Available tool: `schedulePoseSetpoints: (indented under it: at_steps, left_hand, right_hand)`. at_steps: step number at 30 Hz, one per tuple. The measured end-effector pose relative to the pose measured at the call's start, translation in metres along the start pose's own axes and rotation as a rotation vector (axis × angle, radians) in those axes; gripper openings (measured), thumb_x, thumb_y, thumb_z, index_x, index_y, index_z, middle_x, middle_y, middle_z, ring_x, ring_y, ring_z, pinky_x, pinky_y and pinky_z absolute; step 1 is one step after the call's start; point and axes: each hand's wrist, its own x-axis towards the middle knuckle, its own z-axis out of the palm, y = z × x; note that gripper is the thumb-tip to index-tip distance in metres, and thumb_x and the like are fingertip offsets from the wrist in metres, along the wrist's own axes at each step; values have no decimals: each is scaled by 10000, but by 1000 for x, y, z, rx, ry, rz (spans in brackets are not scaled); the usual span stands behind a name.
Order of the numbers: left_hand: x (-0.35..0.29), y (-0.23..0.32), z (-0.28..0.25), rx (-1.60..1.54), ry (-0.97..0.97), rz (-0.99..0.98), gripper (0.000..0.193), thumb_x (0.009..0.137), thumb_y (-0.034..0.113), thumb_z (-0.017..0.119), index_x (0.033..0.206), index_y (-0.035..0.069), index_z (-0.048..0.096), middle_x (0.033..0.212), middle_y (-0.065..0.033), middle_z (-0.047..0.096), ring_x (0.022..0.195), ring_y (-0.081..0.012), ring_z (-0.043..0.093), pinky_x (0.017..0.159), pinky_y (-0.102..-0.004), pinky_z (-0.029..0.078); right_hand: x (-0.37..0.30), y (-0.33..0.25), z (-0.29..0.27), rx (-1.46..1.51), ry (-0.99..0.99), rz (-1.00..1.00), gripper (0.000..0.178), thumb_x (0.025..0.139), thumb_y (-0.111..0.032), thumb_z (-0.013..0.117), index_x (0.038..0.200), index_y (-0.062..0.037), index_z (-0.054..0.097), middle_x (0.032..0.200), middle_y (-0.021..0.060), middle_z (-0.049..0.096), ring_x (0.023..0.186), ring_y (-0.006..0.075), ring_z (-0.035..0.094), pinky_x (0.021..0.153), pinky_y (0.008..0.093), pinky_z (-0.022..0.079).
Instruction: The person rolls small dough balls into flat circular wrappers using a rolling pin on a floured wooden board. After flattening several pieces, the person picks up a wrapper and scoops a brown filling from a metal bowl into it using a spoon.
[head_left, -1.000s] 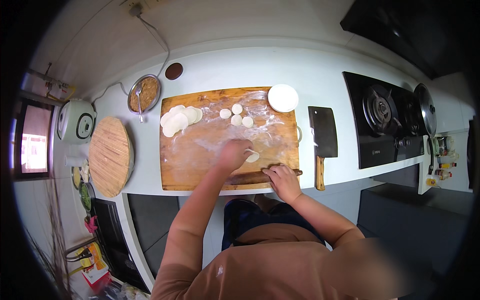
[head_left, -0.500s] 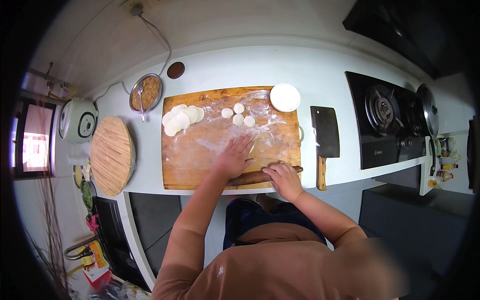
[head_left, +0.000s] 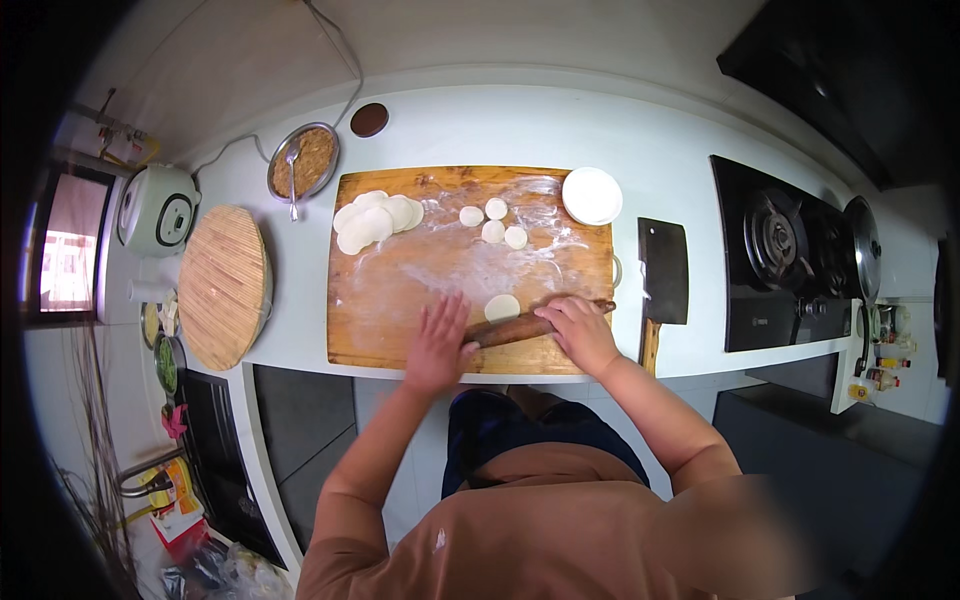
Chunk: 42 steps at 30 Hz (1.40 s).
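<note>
The right hand [head_left: 578, 332] holds the rolling pin [head_left: 512, 330] by its right end; whether the blurred left hand [head_left: 438, 345], at the left end, grips it I cannot tell. A dough disc [head_left: 502, 307] lies at the pin's far side, on the near half of the board [head_left: 375, 315].

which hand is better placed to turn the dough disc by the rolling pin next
Probably the left hand: its fingers are spread beside the dough disc, while the right hand is curled over the rolling pin.
</note>
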Motion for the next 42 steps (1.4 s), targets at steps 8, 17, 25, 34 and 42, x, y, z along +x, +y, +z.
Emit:
schedulePoseSetpoints:
  at_steps: [8,17,25,34,42]
  left_hand:
    - [10,7,24,73,223,-198,838,899,405,664,1561,44,300,1629,-159,294,1499,-356,283,1198,-583,201]
    - [-15,20,13,28,98,-113,867,876,404,694,1565,57,299,1620,-166,303,1499,-341,287,1202,-547,223]
    - [40,-3,14,47,200,-100,789,919,419,644,1540,39,341,1612,-162,325,1492,-339,305,1190,-545,258]
    - [19,9,-9,-5,12,4,665,970,392,585,1514,59,394,1577,-137,392,1460,-313,357,1204,-521,235]
    - [65,13,-1,-18,-247,271,528,985,297,567,1461,86,477,1566,-93,421,1447,-256,384,1209,-473,253]
  right_hand:
    - [74,6,11,-205,-100,-94,625,926,-414,636,1458,-125,484,1527,92,449,1444,312,365,1186,434,321]
    - [42,-4,1,-188,-264,-48,766,951,-491,582,1560,-102,325,1617,98,331,1497,327,287,1225,466,252]
    - [70,10,12,-189,-87,131,719,967,-450,582,1544,-89,351,1600,109,359,1485,330,308,1221,449,260]
    - [22,-17,9,-129,-107,144,718,901,-354,678,1502,-68,411,1541,142,424,1434,357,372,1180,503,305]
    - [-18,-40,23,-38,-11,46,466,852,-121,665,1313,-135,599,1187,95,573,1142,316,551,1046,445,436]
